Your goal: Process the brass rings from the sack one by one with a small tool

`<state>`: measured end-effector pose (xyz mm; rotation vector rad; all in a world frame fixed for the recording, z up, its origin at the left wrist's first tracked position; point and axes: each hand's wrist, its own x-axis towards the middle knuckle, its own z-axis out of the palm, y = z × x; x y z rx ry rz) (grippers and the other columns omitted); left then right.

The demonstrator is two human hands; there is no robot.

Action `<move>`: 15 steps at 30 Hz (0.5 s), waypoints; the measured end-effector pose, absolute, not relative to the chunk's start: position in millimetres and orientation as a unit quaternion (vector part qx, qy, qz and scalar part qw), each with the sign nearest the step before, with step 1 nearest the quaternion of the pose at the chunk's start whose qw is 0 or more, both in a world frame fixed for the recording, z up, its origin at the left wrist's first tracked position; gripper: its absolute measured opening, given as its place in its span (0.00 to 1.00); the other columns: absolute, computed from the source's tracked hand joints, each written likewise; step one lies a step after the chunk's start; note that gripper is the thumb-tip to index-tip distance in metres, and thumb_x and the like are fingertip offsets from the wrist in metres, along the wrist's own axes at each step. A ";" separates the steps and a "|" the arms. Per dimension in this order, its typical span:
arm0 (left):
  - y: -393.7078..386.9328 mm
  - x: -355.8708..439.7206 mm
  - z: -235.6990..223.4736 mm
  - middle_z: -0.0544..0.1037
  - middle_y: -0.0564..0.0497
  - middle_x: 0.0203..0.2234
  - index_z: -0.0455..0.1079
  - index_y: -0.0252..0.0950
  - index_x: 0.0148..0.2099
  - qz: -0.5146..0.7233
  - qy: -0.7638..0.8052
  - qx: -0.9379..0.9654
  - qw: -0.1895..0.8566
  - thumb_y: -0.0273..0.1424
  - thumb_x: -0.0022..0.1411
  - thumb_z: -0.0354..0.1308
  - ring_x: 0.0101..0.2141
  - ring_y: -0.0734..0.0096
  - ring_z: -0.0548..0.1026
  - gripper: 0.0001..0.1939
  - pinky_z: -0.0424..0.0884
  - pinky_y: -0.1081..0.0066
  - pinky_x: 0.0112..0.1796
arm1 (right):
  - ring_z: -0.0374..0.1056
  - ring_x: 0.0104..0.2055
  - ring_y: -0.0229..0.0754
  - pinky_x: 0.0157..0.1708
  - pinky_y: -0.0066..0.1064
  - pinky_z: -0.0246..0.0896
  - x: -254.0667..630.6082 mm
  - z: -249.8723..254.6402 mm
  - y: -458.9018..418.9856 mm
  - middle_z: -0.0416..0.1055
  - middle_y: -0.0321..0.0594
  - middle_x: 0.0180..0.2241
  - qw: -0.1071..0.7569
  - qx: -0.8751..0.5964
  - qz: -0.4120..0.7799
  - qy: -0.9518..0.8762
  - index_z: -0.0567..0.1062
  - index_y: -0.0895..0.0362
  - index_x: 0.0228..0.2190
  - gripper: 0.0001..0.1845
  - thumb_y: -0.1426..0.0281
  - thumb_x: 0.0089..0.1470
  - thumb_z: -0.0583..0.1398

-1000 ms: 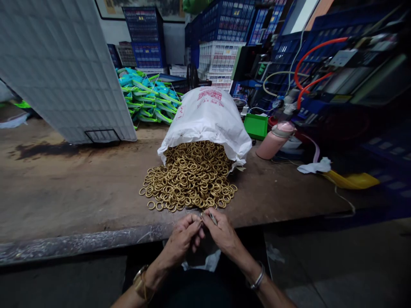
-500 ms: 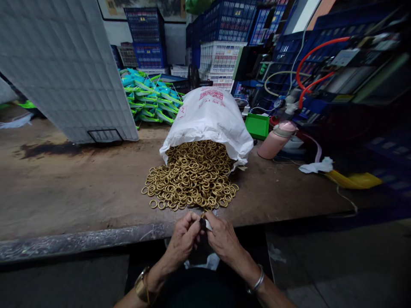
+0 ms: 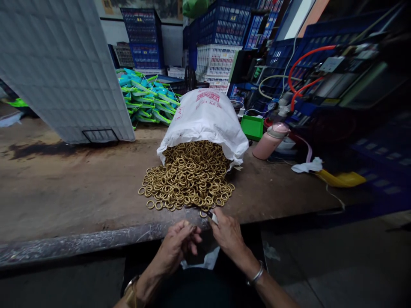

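Gripping blk/wht tool (image 3: 212, 217), R hand (image 3: 228, 234) nr gold rings (image 3: 189, 177); L hand (image 3: 176, 246) w/ fingers curled, grip unclear

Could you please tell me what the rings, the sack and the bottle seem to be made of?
Rings: probably brass or brass-coloured metal, given their dull golden sheen.
Sack: likely thin woven plastic, matte white, creasing softly.
Bottle: pink, smooth; painted metal or plastic, unclear.

Over beyond the right hand, a pink bottle (image 3: 270, 141) leans beside a green tray (image 3: 252, 127), with a yellow strip (image 3: 342, 179) lying farther right! Far past the left hand, a tall pale panel (image 3: 69, 72) stands before a heap of green-and-blue items (image 3: 147, 96)!
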<state>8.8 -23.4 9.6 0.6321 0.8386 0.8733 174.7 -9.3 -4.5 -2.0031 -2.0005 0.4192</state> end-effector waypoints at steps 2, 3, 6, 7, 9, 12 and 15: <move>-22.4 6.1 9.1 0.73 0.47 0.27 0.65 0.32 0.29 0.421 0.387 0.249 0.781 0.36 0.52 0.58 0.23 0.76 0.70 0.11 0.64 0.78 0.19 | 0.68 0.29 0.40 0.25 0.27 0.45 166.6 -3.9 -9.3 0.72 0.39 0.29 0.129 -0.705 0.120 -0.686 0.65 0.56 0.34 0.06 0.67 0.54 0.52; -22.0 4.8 9.3 0.73 0.48 0.27 0.65 0.32 0.29 0.428 0.380 0.231 0.787 0.34 0.51 0.58 0.24 0.75 0.70 0.10 0.64 0.78 0.19 | 0.68 0.29 0.41 0.25 0.27 0.45 162.8 -2.9 -8.8 0.72 0.39 0.29 0.126 -0.712 0.110 -0.682 0.65 0.56 0.34 0.07 0.66 0.54 0.52; -20.6 1.8 8.7 0.72 0.50 0.25 0.66 0.34 0.36 0.430 0.343 0.185 0.815 0.32 0.52 0.57 0.22 0.75 0.69 0.09 0.64 0.77 0.18 | 0.68 0.31 0.41 0.26 0.28 0.46 154.2 0.2 -5.8 0.72 0.40 0.32 0.117 -0.724 0.097 -0.673 0.65 0.56 0.35 0.08 0.65 0.54 0.53; -19.8 1.3 7.8 0.72 0.50 0.24 0.66 0.33 0.36 0.428 0.333 0.170 0.823 0.32 0.52 0.57 0.22 0.75 0.69 0.09 0.64 0.77 0.18 | 0.68 0.31 0.41 0.26 0.28 0.46 152.5 0.8 -4.5 0.72 0.40 0.32 0.113 -0.727 0.096 -0.671 0.65 0.56 0.36 0.08 0.66 0.54 0.53; -18.1 1.1 5.4 0.71 0.50 0.23 0.67 0.31 0.33 0.425 0.329 0.137 0.832 0.32 0.52 0.56 0.23 0.75 0.68 0.08 0.64 0.77 0.19 | 0.68 0.32 0.41 0.26 0.28 0.46 150.7 1.0 -1.9 0.72 0.39 0.31 0.107 -0.731 0.096 -0.667 0.65 0.56 0.36 0.07 0.68 0.54 0.53; -15.8 3.0 2.4 0.70 0.50 0.24 0.65 0.30 0.25 0.432 0.349 0.101 0.826 0.32 0.52 0.57 0.24 0.75 0.69 0.10 0.65 0.77 0.21 | 0.68 0.32 0.40 0.26 0.28 0.46 150.4 0.6 1.3 0.72 0.39 0.30 0.105 -0.739 0.099 -0.658 0.65 0.56 0.36 0.07 0.71 0.53 0.52; -13.0 6.9 1.8 0.70 0.51 0.23 0.64 0.31 0.25 0.435 0.377 0.106 0.811 0.31 0.50 0.60 0.23 0.76 0.69 0.09 0.65 0.77 0.20 | 0.68 0.32 0.40 0.27 0.28 0.46 151.6 -0.1 3.6 0.72 0.39 0.30 0.108 -0.740 0.110 -0.655 0.66 0.56 0.35 0.08 0.75 0.51 0.52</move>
